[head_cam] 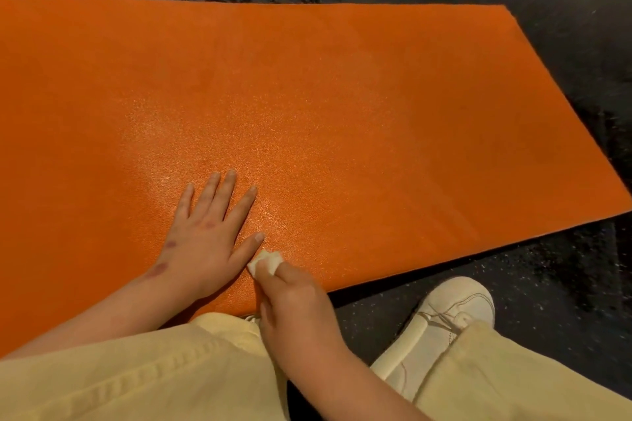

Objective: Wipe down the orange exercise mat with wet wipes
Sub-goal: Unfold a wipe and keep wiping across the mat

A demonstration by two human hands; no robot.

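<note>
Exercise mat (342,96): uniform orange with a fine grainy stipple and a paler glossy patch near the middle. Floor (564,267): black, flecked throughout with small white specks, with greyish smears at the far side. Wet wipe (266,261): plain white. Trousers (136,379): plain pale yellow, seams in the same tone. Shoe (441,321): off-white, laces matching. Left hand (201,249): reddish-purple blotches on the back and wrist.

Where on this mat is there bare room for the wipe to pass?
Bare: the wide stretch of orange mat from the left hand to the far edge, and everything right of the wet wipe. Crowded: the near edge, where the right hand holds the wipe beside the left thumb.
</note>
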